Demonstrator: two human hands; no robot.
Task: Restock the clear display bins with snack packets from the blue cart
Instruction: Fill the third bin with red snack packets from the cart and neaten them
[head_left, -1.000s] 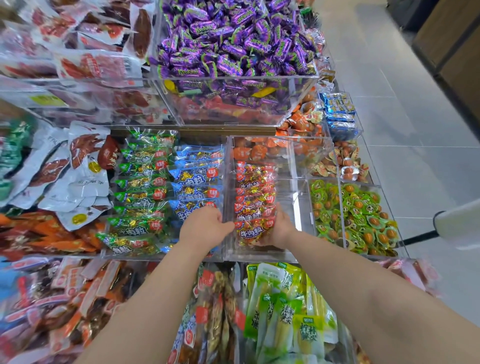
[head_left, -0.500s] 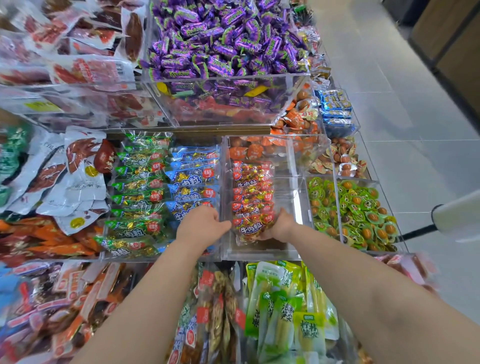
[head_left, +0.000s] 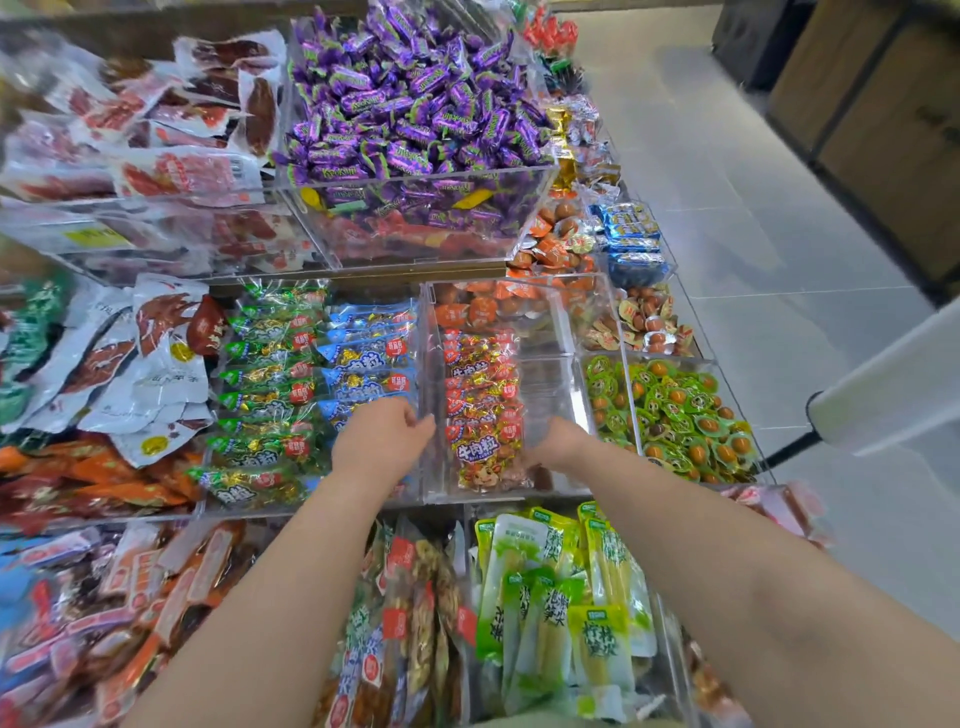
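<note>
A row of red snack packets (head_left: 483, 405) lies in a clear display bin (head_left: 553, 387) at the middle of the shelf, and the bin's right half is bare. My right hand (head_left: 556, 447) reaches into this bin. Its fingers curl down onto the right edge of the front red packet. My left hand (head_left: 382, 434) hovers just left of the bin's left wall, above the blue packets (head_left: 366, 358). Its fingers are loosely curled and hold nothing, with a small gap to the red packets. The blue cart is out of view.
Neighbouring bins hold green packets (head_left: 267, 384), green-wrapped eggs (head_left: 675, 415), purple candies (head_left: 410, 109) above, and yellow-green bamboo packets (head_left: 561, 587) near me. A white object on a black rod (head_left: 883, 384) sticks in from the right over the tiled aisle floor (head_left: 753, 182).
My left hand has come off the left side of the red packets and drawn slightly away. My right hand stays at their right edge. The view has tilted a little.
</note>
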